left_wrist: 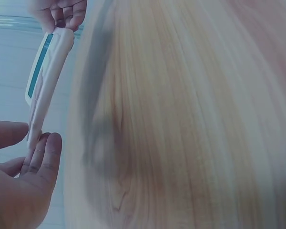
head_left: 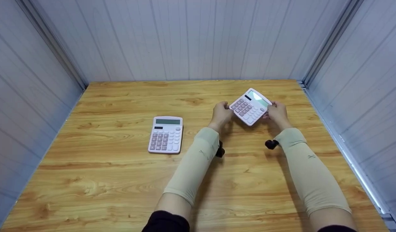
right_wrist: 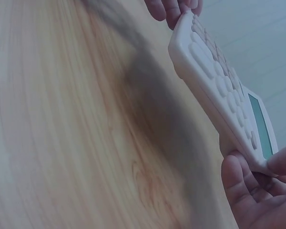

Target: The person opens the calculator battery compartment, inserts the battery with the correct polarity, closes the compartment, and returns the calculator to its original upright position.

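Note:
Both hands hold a pink-and-white calculator (head_left: 249, 107) above the far right part of the table, tilted and turned so its display points to the upper right. My left hand (head_left: 221, 115) pinches its left corner between thumb and fingers; the left wrist view shows this hand (left_wrist: 26, 176) at the calculator's lower end. The opposite corner, beside the display, is gripped by my right hand (head_left: 278, 114), also seen in the right wrist view, thumb on top and fingers (right_wrist: 236, 179) beneath. A shadow on the wood shows the calculator is off the surface.
A second, matching calculator (head_left: 166, 134) lies flat left of centre, display at its far end. The wooden table (head_left: 98, 180) meets a white panel wall (head_left: 172, 38) at the back, with more panel walls at both sides. Dark wrist-worn devices (head_left: 271, 144) hang under the sleeves.

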